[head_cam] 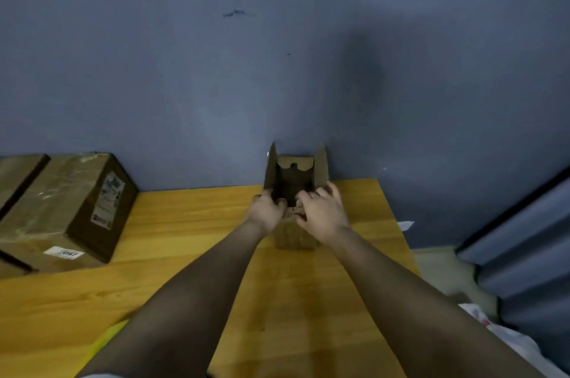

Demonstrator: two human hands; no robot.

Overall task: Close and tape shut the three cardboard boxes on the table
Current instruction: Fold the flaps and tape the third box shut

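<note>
At the centre of the frame, a small open cardboard box (295,192) stands on a wooden counter (191,223) against a blue-grey wall (216,69), its two side flaps upright. The left hand (266,210) grips the box's near left edge with fingers curled over it, and the right hand (320,211) rests on the near right edge, fingers spread and bent into the opening. At the left of the frame sits a larger taped box (61,208), with parts of other boxes beside it.
</note>
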